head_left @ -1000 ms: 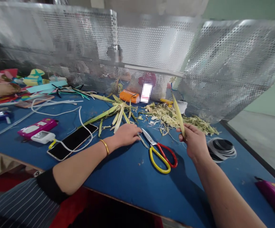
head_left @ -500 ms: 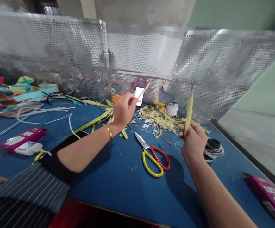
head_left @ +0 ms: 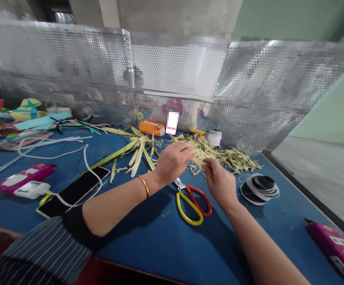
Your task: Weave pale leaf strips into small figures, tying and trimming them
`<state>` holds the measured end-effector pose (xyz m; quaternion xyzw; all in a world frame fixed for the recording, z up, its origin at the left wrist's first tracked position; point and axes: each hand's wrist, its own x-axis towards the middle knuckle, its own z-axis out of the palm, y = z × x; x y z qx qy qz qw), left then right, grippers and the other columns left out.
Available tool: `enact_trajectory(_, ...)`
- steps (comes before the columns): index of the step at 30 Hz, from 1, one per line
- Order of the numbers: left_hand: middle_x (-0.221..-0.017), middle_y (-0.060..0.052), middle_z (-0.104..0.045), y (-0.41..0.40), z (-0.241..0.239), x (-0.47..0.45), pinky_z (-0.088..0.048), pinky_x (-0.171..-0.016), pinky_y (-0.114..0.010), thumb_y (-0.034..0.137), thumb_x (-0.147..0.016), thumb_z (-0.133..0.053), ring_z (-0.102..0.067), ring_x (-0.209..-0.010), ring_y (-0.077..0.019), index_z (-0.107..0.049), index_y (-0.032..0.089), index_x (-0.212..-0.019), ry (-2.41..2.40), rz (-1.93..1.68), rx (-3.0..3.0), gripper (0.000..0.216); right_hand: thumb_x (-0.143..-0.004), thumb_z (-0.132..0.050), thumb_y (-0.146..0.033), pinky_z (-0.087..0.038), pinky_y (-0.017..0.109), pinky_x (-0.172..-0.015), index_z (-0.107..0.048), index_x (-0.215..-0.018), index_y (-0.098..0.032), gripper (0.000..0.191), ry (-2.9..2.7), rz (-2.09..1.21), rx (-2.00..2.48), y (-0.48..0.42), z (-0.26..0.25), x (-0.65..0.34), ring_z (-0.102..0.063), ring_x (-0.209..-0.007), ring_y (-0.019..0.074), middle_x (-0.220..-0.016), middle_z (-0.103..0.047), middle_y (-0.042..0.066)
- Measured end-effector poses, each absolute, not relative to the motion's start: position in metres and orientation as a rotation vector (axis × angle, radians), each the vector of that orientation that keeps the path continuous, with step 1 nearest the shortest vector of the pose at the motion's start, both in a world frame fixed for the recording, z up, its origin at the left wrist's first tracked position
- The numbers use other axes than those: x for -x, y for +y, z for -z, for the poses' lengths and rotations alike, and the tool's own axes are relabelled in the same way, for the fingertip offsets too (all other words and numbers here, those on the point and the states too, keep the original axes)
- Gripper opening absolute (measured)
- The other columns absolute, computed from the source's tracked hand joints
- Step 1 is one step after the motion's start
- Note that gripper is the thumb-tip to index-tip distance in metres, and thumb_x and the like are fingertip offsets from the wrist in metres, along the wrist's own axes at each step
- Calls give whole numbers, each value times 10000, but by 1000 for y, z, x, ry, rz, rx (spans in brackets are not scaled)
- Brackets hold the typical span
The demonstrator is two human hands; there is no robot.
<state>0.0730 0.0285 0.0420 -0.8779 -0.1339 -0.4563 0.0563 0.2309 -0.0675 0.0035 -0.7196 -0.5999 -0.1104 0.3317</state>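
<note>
My left hand (head_left: 174, 160) and my right hand (head_left: 219, 183) meet above the blue table (head_left: 148, 241), both pinched on a pale leaf strip (head_left: 196, 161) that shows between them. Just below them lie scissors (head_left: 193, 200) with one yellow and one red handle, blades pointing up-left under my left hand. A pile of shredded leaf scraps (head_left: 225, 155) sits right behind the hands. Long green-yellow leaves (head_left: 130, 148) fan out to the left of my left hand.
A phone (head_left: 73, 190) on a white cable (head_left: 85, 158), a magenta device (head_left: 23, 177) and a white charger (head_left: 31, 190) lie at the left. Black and white tape rolls (head_left: 259, 187) sit at the right, another magenta device (head_left: 335, 247) at the far right. Perforated metal screens (head_left: 249, 87) wall the back.
Both hands came down and together over the scissors: the left lowered with its thin strip, the right brought its upright leaf strip down to meet it.
</note>
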Motion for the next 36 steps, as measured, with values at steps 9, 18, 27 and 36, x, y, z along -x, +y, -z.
enact_trajectory(9, -759, -13, -715, 12, -31, -35, -376, -605, -268, 260, -821, -610, -629, -726, -173, -709, 211, -790, -1139, 744, 3179, 115, -918, -489, -328, -412, 247, -609, -628, -881, -216, 182, -1697, -71, 1589, -72, 0, -216, -611, -640, 161, -729, -670, 18)
enact_trajectory(18, -782, 13, -654, 3, -16, -28, -424, -610, -235, 100, -713, -595, -609, -651, -126, -557, 201, -958, -1238, 1068, 3487, 267, -780, -643, -402, -406, 246, -507, -649, -758, -177, 227, -1222, -614, 1450, -67, 5, -211, -509, -463, 128, -479, -564, -34)
enact_trajectory(27, -631, -5, -674, 3, -8, -32, -492, -636, -256, 105, -687, -565, -664, -627, -151, -723, 163, -876, -1361, 893, 3788, 253, -684, -710, -523, -447, 261, -507, -651, -764, -171, 366, -1077, -829, 1399, -68, 6, -203, -548, -477, 138, -544, -607, -14)
enact_trajectory(36, -644, -8, -718, 32, -8, -20, -474, -597, -273, 197, -697, -601, -639, -593, -156, -753, 199, -925, -1450, 1254, 3323, 274, -803, -555, -292, -285, 266, -524, -581, -893, -186, 141, -2054, -211, 2062, -84, -5, -208, -549, -590, 171, -703, -633, 37)
